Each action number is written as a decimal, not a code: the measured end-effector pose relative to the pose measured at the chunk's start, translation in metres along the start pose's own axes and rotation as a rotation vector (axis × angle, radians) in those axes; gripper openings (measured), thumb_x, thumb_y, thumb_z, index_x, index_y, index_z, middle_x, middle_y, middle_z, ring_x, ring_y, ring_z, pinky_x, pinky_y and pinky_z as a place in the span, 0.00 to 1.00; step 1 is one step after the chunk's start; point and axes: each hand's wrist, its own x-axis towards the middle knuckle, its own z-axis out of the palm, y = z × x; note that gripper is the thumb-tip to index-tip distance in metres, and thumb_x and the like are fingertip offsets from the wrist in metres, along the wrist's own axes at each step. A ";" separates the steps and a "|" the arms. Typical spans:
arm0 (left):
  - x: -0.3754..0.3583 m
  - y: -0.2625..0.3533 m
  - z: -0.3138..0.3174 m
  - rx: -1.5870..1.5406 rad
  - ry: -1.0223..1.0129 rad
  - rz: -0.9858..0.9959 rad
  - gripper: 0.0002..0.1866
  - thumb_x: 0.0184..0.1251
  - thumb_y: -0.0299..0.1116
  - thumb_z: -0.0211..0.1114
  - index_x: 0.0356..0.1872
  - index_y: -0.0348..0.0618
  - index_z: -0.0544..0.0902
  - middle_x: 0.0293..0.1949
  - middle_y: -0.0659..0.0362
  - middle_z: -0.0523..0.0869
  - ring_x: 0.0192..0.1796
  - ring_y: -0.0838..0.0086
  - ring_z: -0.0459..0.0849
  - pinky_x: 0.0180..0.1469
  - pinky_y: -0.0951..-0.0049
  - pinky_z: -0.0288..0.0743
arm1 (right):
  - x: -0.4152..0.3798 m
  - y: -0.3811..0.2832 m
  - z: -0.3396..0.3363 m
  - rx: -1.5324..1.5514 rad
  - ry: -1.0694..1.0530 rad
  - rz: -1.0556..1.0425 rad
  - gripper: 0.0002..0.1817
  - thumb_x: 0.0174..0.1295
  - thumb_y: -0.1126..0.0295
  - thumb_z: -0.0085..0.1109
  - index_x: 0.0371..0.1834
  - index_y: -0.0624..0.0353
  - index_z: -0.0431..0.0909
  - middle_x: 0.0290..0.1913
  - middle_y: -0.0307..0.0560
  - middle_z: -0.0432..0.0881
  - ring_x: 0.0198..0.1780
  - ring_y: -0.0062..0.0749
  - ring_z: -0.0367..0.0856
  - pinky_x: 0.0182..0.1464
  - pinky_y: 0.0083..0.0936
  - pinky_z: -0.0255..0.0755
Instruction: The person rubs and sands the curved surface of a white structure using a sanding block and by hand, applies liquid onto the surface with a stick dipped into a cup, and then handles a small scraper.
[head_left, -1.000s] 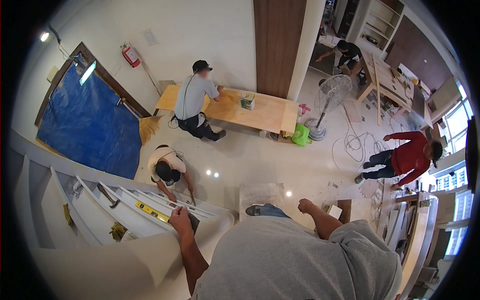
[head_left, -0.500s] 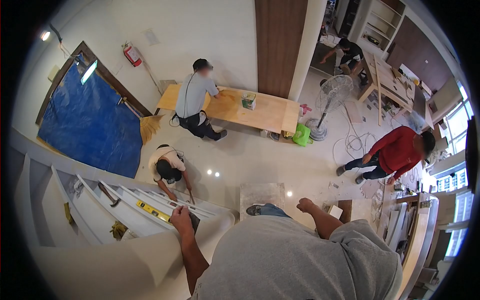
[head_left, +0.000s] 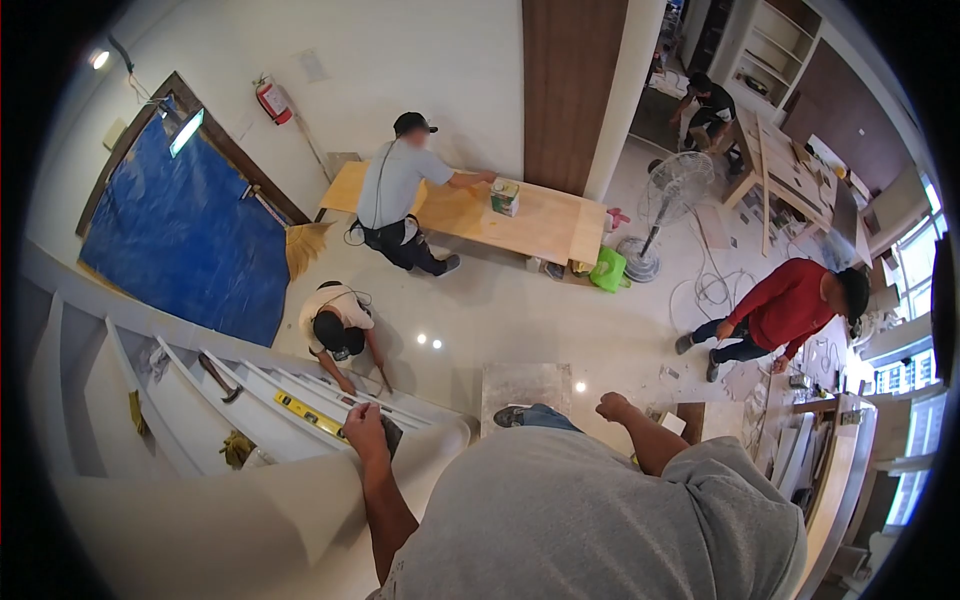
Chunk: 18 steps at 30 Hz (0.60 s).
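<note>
My left hand is closed above the white slatted panel at the lower left. A dark flat piece shows at its inner side and seems to be in its grip; its kind is not clear. Just beyond those fingers a yellow spirit level lies on the panel. Farther left rests a hammer with a dark head. Out to the right, over the floor, my right hand is curled into a fist, and nothing shows in it.
A crouching person reaches to the panel's far edge. Another leans over a wooden bench bearing a can. A person in a red top stands right. A fan and loose cables occupy the floor behind.
My hands have barely moved. The person at the bench has stretched an arm right to the can. The crouching person has shifted slightly, and the far person is more upright.
</note>
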 end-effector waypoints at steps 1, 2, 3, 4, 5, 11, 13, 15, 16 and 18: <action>0.001 -0.001 -0.001 -0.005 -0.008 -0.019 0.14 0.62 0.32 0.67 0.39 0.26 0.85 0.25 0.59 0.84 0.25 0.79 0.77 0.29 0.77 0.71 | -0.001 -0.001 -0.002 -0.013 -0.003 -0.013 0.20 0.62 0.58 0.50 0.41 0.63 0.84 0.52 0.63 0.83 0.56 0.56 0.81 0.59 0.43 0.76; 0.003 -0.006 0.000 -0.011 0.002 -0.003 0.14 0.62 0.32 0.67 0.39 0.26 0.85 0.25 0.59 0.84 0.25 0.80 0.77 0.29 0.77 0.70 | 0.006 0.003 0.005 0.001 0.007 -0.001 0.20 0.62 0.58 0.50 0.41 0.63 0.85 0.52 0.63 0.83 0.56 0.55 0.81 0.59 0.43 0.76; 0.005 -0.011 0.001 -0.016 0.011 0.014 0.14 0.62 0.32 0.67 0.39 0.26 0.85 0.25 0.59 0.84 0.25 0.80 0.76 0.28 0.77 0.70 | 0.012 0.006 0.012 0.016 0.018 0.011 0.19 0.62 0.58 0.50 0.41 0.62 0.85 0.51 0.62 0.83 0.56 0.55 0.81 0.59 0.43 0.76; 0.005 -0.008 0.001 -0.022 0.020 0.030 0.14 0.62 0.32 0.68 0.39 0.27 0.85 0.25 0.60 0.84 0.24 0.80 0.76 0.28 0.77 0.70 | 0.014 0.005 0.013 0.031 0.028 0.023 0.19 0.62 0.58 0.50 0.41 0.62 0.85 0.51 0.62 0.83 0.56 0.55 0.81 0.59 0.43 0.76; 0.003 -0.005 0.001 -0.031 0.016 0.007 0.14 0.62 0.32 0.68 0.39 0.27 0.85 0.25 0.60 0.84 0.24 0.80 0.76 0.28 0.78 0.70 | 0.015 0.006 0.014 0.026 0.024 0.025 0.19 0.62 0.58 0.50 0.40 0.62 0.85 0.51 0.62 0.83 0.56 0.55 0.81 0.59 0.43 0.76; 0.000 0.000 0.001 -0.029 0.003 -0.045 0.14 0.62 0.31 0.68 0.40 0.27 0.85 0.26 0.60 0.84 0.25 0.80 0.77 0.30 0.78 0.71 | 0.003 -0.001 -0.008 -0.176 0.016 -0.135 0.15 0.61 0.61 0.53 0.39 0.58 0.86 0.47 0.60 0.84 0.53 0.55 0.82 0.56 0.44 0.78; 0.000 0.000 0.001 0.002 0.007 -0.031 0.13 0.61 0.31 0.68 0.40 0.27 0.85 0.27 0.59 0.85 0.26 0.79 0.79 0.31 0.77 0.72 | 0.003 -0.001 -0.007 -0.194 0.038 -0.126 0.13 0.60 0.62 0.55 0.38 0.55 0.86 0.45 0.58 0.85 0.52 0.54 0.83 0.54 0.44 0.79; -0.001 0.003 0.001 0.055 0.021 0.014 0.13 0.61 0.31 0.68 0.39 0.27 0.86 0.28 0.58 0.86 0.27 0.78 0.80 0.33 0.76 0.74 | 0.027 0.016 0.027 -0.069 0.078 -0.019 0.12 0.61 0.63 0.55 0.37 0.53 0.87 0.45 0.57 0.85 0.52 0.54 0.83 0.54 0.44 0.79; -0.001 0.004 0.001 0.082 0.028 0.038 0.13 0.61 0.31 0.68 0.39 0.27 0.86 0.28 0.57 0.86 0.28 0.77 0.80 0.34 0.75 0.74 | 0.035 0.022 0.038 -0.006 0.099 0.035 0.11 0.61 0.64 0.55 0.37 0.52 0.87 0.44 0.57 0.85 0.52 0.54 0.83 0.54 0.44 0.79; 0.005 -0.011 -0.002 0.122 0.018 0.032 0.13 0.61 0.31 0.68 0.39 0.27 0.86 0.29 0.56 0.87 0.29 0.75 0.81 0.35 0.74 0.75 | 0.013 0.004 0.004 -0.143 0.031 -0.094 0.13 0.62 0.63 0.54 0.39 0.54 0.87 0.45 0.58 0.85 0.52 0.55 0.83 0.56 0.45 0.78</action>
